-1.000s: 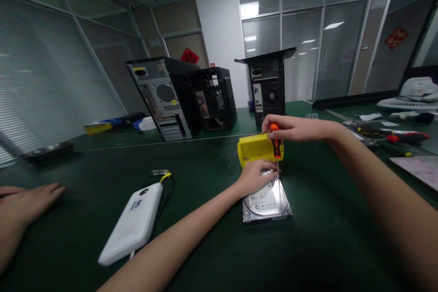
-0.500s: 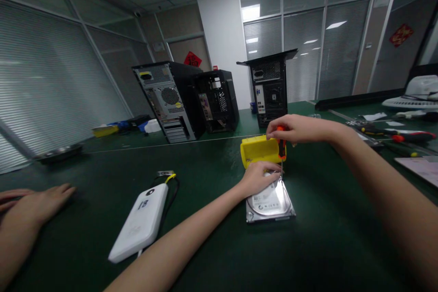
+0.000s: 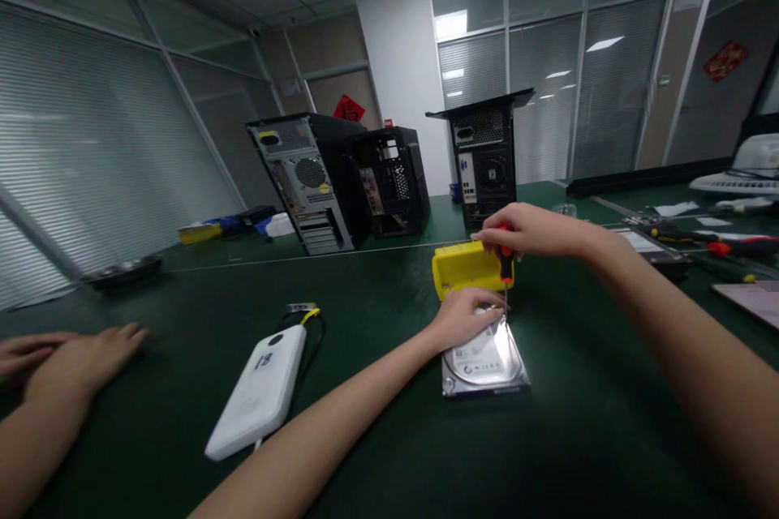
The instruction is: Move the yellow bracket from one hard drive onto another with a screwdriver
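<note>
A silver hard drive (image 3: pixel 487 361) lies flat on the green table, label side up. My left hand (image 3: pixel 466 320) presses down on its far left part, fingers reaching towards the screwdriver's shaft. In my right hand (image 3: pixel 517 231) is a red and black screwdriver (image 3: pixel 505 263), held upright by its handle with the fingertips. Its thin shaft points down at the drive's far right area; whether the tip sits in a screw I cannot tell. Just behind the drive stands a yellow open box (image 3: pixel 466 269), partly covered by my hands.
A white power bank (image 3: pixel 261 389) marked 18 lies left, with a cable. Another person's hands (image 3: pixel 85 357) rest at the far left. Computer cases (image 3: pixel 310 178) stand behind, one (image 3: pixel 487 166) behind my right hand. Pliers (image 3: pixel 682 235) and other tools lie right.
The whole view has shifted slightly, so things appear a little further right. Both my hands keep their places on the drive and the screwdriver.
</note>
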{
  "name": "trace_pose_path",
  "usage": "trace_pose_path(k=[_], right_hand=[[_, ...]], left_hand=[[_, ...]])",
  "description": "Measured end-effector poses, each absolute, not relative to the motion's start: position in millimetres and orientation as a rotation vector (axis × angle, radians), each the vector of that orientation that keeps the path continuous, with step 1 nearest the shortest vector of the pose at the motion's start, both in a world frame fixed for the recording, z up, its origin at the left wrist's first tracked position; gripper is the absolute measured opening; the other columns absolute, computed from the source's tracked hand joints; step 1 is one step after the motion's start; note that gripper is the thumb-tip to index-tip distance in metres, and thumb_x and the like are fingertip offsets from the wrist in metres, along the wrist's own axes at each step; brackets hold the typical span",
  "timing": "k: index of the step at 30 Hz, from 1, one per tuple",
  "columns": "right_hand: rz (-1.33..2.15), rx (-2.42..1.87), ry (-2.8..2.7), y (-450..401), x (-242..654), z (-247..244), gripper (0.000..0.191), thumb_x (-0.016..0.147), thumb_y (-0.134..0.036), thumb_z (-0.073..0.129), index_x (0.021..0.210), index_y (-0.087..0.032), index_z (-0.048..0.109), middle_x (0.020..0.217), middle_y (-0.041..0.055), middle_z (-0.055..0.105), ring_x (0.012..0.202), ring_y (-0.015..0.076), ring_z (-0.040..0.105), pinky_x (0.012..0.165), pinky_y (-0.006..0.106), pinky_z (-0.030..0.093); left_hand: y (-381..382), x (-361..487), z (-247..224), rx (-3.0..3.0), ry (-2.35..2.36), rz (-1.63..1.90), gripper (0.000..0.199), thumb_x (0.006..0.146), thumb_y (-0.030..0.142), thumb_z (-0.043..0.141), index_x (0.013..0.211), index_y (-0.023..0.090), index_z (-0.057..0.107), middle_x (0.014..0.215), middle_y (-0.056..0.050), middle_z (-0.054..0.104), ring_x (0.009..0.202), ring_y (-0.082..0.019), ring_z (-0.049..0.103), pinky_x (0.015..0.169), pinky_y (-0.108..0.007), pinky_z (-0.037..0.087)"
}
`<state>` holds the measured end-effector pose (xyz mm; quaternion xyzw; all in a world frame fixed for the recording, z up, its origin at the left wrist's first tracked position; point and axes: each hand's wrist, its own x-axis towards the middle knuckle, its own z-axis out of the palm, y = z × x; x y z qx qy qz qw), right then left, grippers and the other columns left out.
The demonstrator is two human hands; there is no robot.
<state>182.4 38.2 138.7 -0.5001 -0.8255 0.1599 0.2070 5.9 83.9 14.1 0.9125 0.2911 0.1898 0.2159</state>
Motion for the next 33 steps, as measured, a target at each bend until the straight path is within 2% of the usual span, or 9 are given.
trace_pose_path(k=[5, 11, 14, 17, 21, 23, 28, 33], right_hand=[[0.375, -1.438, -2.286, 36.3, 182.8, 140.3, 0.031, 0.088, -0.027, 0.038, 0.104, -0.014, 0.061, 0.098, 0.0095, 0.065, 0.075, 0.0145, 0.060, 0.065, 0.023, 0.046], [0.491, -1.453, -2.269, 32.4, 181.3, 140.3, 0.044, 0.087, -0.024, 0.037, 0.130, -0.022, 0.040, 0.102, 0.0089, 0.063, 0.072, 0.0159, 0.061, 0.063, 0.027, 0.047], [0.498, -1.411, -2.294, 31.6, 182.3, 138.4, 0.045, 0.087, -0.028, 0.040, 0.131, -0.025, 0.038, 0.104, 0.0077, 0.062, 0.077, 0.0168, 0.061, 0.067, 0.028, 0.046], [0.514, -1.380, -2.303, 33.0, 183.4, 137.2, 0.039, 0.088, -0.034, 0.039, 0.125, -0.025, 0.045, 0.104, 0.0067, 0.062, 0.080, 0.0167, 0.061, 0.068, 0.027, 0.047], [0.492, -1.399, -2.307, 35.9, 182.2, 138.2, 0.037, 0.086, -0.046, 0.041, 0.105, -0.019, 0.059, 0.096, 0.0078, 0.064, 0.073, 0.0163, 0.060, 0.062, 0.027, 0.047], [0.468, -1.431, -2.297, 36.6, 181.4, 139.2, 0.035, 0.087, -0.043, 0.041, 0.100, -0.017, 0.061, 0.095, 0.0085, 0.064, 0.067, 0.0149, 0.059, 0.058, 0.027, 0.047], [0.462, -1.470, -2.259, 36.3, 182.6, 139.0, 0.030, 0.086, -0.027, 0.041, 0.111, -0.018, 0.055, 0.095, 0.0082, 0.063, 0.067, 0.0137, 0.059, 0.061, 0.026, 0.047], [0.395, -1.428, -2.292, 34.6, 183.3, 137.6, 0.040, 0.084, -0.028, 0.043, 0.123, -0.020, 0.044, 0.091, 0.0071, 0.060, 0.078, 0.0167, 0.058, 0.066, 0.026, 0.045]], left_hand=[[82.9, 6.9, 15.2, 2.527, 0.812, 0.539, 0.024, 0.084, 0.033, 0.052, 0.099, 0.023, 0.069, 0.109, 0.000, 0.067, 0.104, -0.017, 0.059, 0.096, -0.029, 0.039], [82.5, 6.3, 16.3, 2.525, 0.813, 0.535, 0.025, 0.084, 0.033, 0.051, 0.100, 0.023, 0.068, 0.110, 0.000, 0.067, 0.105, -0.016, 0.058, 0.095, -0.028, 0.040], [81.7, 6.2, 14.8, 2.523, 0.829, 0.522, 0.025, 0.084, 0.033, 0.051, 0.100, 0.024, 0.068, 0.110, 0.001, 0.067, 0.105, -0.016, 0.058, 0.095, -0.028, 0.040], [81.4, 6.5, 13.4, 2.517, 0.840, 0.505, 0.025, 0.084, 0.033, 0.051, 0.100, 0.024, 0.068, 0.110, 0.000, 0.067, 0.105, -0.017, 0.058, 0.095, -0.029, 0.040], [82.0, 6.4, 13.1, 2.518, 0.835, 0.518, 0.026, 0.085, 0.034, 0.050, 0.101, 0.024, 0.068, 0.111, 0.000, 0.067, 0.105, -0.017, 0.058, 0.095, -0.030, 0.040], [82.2, 6.3, 13.6, 2.521, 0.825, 0.520, 0.025, 0.085, 0.034, 0.050, 0.100, 0.024, 0.068, 0.110, 0.001, 0.067, 0.105, -0.017, 0.058, 0.095, -0.029, 0.040], [82.2, 6.8, 14.5, 2.514, 0.835, 0.504, 0.025, 0.085, 0.033, 0.050, 0.100, 0.024, 0.068, 0.110, 0.001, 0.067, 0.104, -0.016, 0.059, 0.095, -0.029, 0.041], [83.8, 7.1, 12.1, 2.518, 0.825, 0.517, 0.025, 0.084, 0.033, 0.051, 0.100, 0.023, 0.068, 0.110, 0.000, 0.067, 0.104, -0.016, 0.059, 0.095, -0.029, 0.041]])
